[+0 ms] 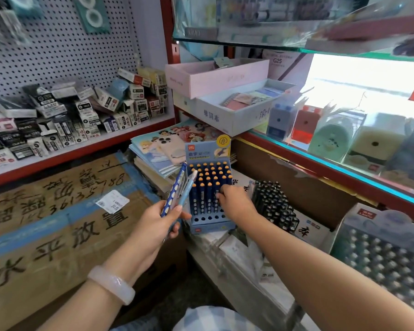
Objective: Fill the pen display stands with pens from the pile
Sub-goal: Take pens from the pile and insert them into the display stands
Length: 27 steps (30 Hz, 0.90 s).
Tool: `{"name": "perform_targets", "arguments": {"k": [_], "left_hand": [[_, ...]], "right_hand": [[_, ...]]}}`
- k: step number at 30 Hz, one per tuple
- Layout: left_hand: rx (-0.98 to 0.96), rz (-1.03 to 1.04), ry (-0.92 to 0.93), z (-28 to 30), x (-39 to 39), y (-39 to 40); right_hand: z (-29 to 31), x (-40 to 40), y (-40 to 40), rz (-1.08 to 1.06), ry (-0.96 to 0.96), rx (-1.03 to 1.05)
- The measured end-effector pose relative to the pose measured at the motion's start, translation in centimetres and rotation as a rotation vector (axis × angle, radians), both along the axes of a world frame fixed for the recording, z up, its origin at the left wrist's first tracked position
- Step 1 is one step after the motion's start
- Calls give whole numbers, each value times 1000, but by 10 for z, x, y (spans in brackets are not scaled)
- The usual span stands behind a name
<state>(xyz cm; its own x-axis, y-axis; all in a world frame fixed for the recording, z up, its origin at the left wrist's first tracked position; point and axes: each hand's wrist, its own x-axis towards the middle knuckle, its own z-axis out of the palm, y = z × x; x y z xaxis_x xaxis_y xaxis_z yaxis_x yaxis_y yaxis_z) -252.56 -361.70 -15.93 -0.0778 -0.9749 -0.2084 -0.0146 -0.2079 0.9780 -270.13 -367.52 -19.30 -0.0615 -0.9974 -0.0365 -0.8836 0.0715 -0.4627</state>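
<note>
My left hand grips two pens: a dark blue one w/ white dots and a light blue one. My right hand pinches a pen in the blue cardboard pen stand, which sits on wrapped boxes, nearly full. A black-pen stand is just beside it.

Open front holes (black pens beside)
</note>
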Motion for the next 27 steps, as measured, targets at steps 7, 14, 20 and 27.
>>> {"name": "perform_targets", "arguments": {"k": [7,14,20,27], "left_hand": [[-45,-76,-18,-2,-3,3],[-52,-168,-44,1,-5,7],[4,-187,-155,2,-1,12],[8,25,-209,-2,13,2]], "right_hand": [[38,4,26,-43,-582,-250],[48,18,24,77,-1057,-14],[60,4,19,-76,-1177,-114],[69,-30,16,-126,-840,-363]]}}
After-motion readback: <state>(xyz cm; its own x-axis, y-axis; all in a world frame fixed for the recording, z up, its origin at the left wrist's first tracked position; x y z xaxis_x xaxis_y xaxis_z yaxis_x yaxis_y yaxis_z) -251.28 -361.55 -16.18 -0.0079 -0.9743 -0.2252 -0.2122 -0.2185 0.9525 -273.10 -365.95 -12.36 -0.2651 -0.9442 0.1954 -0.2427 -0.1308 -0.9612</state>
